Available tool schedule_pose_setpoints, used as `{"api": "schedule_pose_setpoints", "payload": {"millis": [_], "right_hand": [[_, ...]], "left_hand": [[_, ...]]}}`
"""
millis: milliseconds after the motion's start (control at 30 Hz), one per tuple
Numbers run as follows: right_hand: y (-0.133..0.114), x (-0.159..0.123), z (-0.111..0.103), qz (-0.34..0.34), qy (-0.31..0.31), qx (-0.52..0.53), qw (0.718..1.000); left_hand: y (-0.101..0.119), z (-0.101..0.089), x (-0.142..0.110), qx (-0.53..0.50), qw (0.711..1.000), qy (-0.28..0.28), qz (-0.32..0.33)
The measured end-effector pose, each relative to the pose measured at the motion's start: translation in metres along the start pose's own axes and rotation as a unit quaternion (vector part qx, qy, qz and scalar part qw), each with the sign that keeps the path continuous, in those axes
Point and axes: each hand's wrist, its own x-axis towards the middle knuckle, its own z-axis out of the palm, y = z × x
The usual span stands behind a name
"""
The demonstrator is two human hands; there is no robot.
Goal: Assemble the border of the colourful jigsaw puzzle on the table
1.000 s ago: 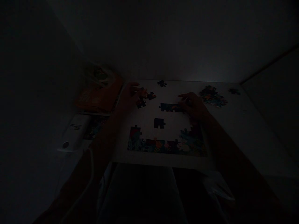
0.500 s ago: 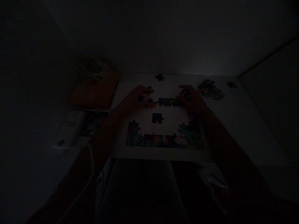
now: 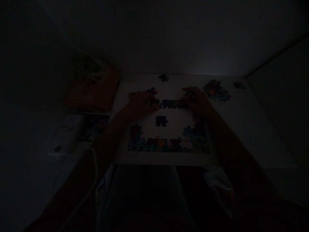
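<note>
The scene is very dark. My left hand [image 3: 141, 102] is closed, thumb and fingers pinching a dark puzzle piece [image 3: 154, 102] at the left end of a joined puzzle strip [image 3: 171, 103]. Whether that piece interlocks with the strip I cannot tell. On the strip's right end my right hand [image 3: 197, 100] holds with curled fingers, its index finger raised apart; that end is hidden. A loose piece [image 3: 152, 91] with some red lies just above my left fingers. Below the strip lies a single dark puzzle piece [image 3: 161, 121]. Nearest me is the joined puzzle border [image 3: 160, 145].
A heap of puzzle pieces [image 3: 217, 91] lies right of my right hand, with a loose dark piece [image 3: 238, 85] beyond. Another piece [image 3: 163, 77] lies by the wall. At left are an orange package [image 3: 94, 93], a white device [image 3: 66, 133] and a colourful picture card [image 3: 94, 128].
My left hand has let go of the red-marked piece, which now lies on the table, and its fingers have closed at the strip's left end. My right hand stays at the strip. The view shifted slightly.
</note>
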Motion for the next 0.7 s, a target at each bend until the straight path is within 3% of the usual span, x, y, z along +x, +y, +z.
{"api": "schedule_pose_setpoints", "payload": {"millis": [333,700], "right_hand": [[0.003,0.000,0.002,0.009,-0.004,0.019,1.000],[-0.002,0.000,0.002,0.016,-0.003,0.008,1.000]], "left_hand": [[0.003,0.010,-0.001,0.010,0.997,0.019,0.081],[0.019,0.018,-0.002,0.080,0.992,0.084,0.057]]}}
